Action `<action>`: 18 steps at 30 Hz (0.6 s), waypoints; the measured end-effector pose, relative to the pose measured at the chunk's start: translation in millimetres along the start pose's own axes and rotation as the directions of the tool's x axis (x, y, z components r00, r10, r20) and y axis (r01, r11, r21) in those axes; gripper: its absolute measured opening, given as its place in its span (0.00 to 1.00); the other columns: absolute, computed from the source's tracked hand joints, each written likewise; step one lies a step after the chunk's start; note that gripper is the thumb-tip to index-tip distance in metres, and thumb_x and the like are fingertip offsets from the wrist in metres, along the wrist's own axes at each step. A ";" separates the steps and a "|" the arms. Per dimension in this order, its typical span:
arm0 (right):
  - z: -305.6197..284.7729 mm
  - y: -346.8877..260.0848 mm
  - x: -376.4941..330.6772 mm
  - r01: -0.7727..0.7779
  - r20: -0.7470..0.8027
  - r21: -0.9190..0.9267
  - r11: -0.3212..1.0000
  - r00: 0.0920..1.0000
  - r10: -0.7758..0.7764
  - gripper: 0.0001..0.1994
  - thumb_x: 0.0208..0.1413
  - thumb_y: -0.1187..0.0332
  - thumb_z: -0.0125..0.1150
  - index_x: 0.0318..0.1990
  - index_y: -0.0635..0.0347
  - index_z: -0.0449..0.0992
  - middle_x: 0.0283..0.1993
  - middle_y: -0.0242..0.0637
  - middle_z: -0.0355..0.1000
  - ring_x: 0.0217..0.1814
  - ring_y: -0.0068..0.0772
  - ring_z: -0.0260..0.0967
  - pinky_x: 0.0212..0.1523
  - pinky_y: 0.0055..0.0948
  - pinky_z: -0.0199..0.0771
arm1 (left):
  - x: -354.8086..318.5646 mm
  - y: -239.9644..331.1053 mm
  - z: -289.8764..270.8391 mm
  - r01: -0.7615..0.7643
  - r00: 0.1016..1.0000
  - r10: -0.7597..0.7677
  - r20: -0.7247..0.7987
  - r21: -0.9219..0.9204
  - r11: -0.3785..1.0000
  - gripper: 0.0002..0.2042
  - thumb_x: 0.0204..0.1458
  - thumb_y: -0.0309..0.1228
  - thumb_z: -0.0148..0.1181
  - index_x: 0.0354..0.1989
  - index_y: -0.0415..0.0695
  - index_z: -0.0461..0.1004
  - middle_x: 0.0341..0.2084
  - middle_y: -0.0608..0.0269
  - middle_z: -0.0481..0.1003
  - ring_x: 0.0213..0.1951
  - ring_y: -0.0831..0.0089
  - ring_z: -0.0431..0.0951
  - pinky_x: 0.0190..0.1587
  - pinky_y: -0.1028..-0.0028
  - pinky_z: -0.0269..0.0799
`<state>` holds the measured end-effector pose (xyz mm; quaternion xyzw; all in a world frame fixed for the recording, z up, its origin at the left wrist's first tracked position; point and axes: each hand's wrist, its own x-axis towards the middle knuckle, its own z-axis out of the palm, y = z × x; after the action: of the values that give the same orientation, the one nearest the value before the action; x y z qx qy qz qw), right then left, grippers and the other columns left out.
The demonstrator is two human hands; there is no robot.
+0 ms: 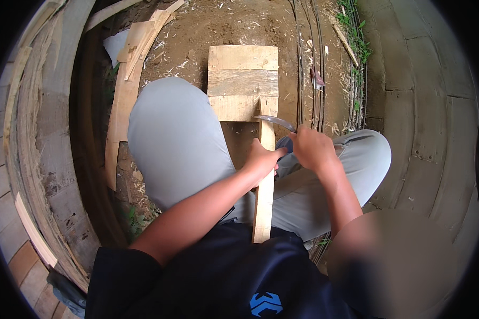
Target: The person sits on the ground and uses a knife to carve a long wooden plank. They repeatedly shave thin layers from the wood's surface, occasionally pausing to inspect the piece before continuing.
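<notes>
My left hand (262, 159) is closed around a long, pale wooden strip (263, 210) at about its middle. One end of the strip rests on a low bench of wooden boards (243, 80); the other reaches back to my shirt. In my right hand (313, 148) is a knife with a curved blade (275, 120), its handle hidden in my fist. The blade lies across the strip near its far end, just beyond my left hand. Whether the edge bites into the wood, I cannot tell.
Thin rods (308, 69) run along the dirt to the right of the bench, beside a paved strip (410, 117). Loose planks (130, 80) lean at the left, next to a thick timber beam (56, 133). Wood shavings litter the dirt floor (234, 21).
</notes>
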<state>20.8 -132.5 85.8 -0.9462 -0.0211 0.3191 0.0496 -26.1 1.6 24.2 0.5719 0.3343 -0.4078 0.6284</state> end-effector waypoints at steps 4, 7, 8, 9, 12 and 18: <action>5.0 -6.1 -2.4 0.013 -0.024 -0.034 0.999 1.000 -0.014 0.19 0.67 0.59 0.46 0.36 0.67 0.76 0.33 0.57 0.77 0.40 0.61 0.77 0.44 0.51 0.76 | 10.4 -11.9 -3.3 -0.011 1.000 0.011 -0.011 -0.044 0.999 0.22 0.48 0.26 0.63 0.49 0.31 0.61 0.35 0.48 0.73 0.23 0.70 0.77 0.19 0.68 0.73; 3.3 -8.7 0.4 -0.019 0.015 -0.089 0.996 1.000 0.020 0.20 0.68 0.59 0.44 0.33 0.65 0.77 0.34 0.55 0.78 0.40 0.60 0.78 0.44 0.50 0.78 | 4.0 -11.7 -5.2 0.013 1.000 -0.016 -0.027 -0.087 0.996 0.22 0.49 0.25 0.61 0.49 0.30 0.60 0.34 0.48 0.73 0.23 0.70 0.78 0.19 0.69 0.74; 3.2 -7.8 1.3 -0.030 0.026 -0.101 0.994 0.999 0.033 0.21 0.68 0.59 0.44 0.32 0.64 0.77 0.34 0.55 0.78 0.40 0.60 0.78 0.45 0.50 0.78 | 2.9 -11.6 -6.1 0.011 1.000 -0.014 -0.025 -0.094 0.995 0.22 0.49 0.25 0.61 0.49 0.30 0.60 0.34 0.48 0.73 0.23 0.70 0.78 0.19 0.69 0.75; 7.7 -4.7 2.1 0.022 0.010 -0.127 0.992 1.000 -0.021 0.21 0.68 0.59 0.43 0.31 0.64 0.78 0.34 0.55 0.78 0.39 0.60 0.78 0.44 0.50 0.78 | 1.8 -11.4 -7.0 0.009 1.000 -0.012 -0.024 -0.101 0.995 0.22 0.49 0.25 0.61 0.49 0.30 0.60 0.34 0.48 0.73 0.23 0.70 0.78 0.19 0.69 0.75; 27.1 8.8 3.7 0.158 -0.028 -0.227 0.961 0.985 -0.169 0.23 0.69 0.59 0.42 0.29 0.63 0.78 0.33 0.54 0.78 0.38 0.59 0.79 0.41 0.49 0.80 | 2.7 -13.0 -5.9 -0.004 1.000 0.001 -0.029 -0.113 0.994 0.21 0.49 0.24 0.61 0.49 0.30 0.60 0.34 0.48 0.73 0.23 0.70 0.77 0.19 0.69 0.74; 28.4 0.9 0.8 0.254 0.034 -0.301 0.919 0.966 -0.256 0.23 0.70 0.60 0.41 0.29 0.62 0.78 0.29 0.49 0.78 0.35 0.50 0.80 0.32 0.42 0.82 | 2.5 -18.7 -8.8 0.007 1.000 -0.011 -0.024 -0.145 0.989 0.20 0.51 0.25 0.58 0.49 0.34 0.58 0.31 0.55 0.69 0.23 0.74 0.72 0.20 0.70 0.70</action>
<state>4.3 -131.0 62.8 -0.9327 -0.1925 0.3001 -0.0546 -41.4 9.8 12.6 0.5283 0.3734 -0.3781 0.6622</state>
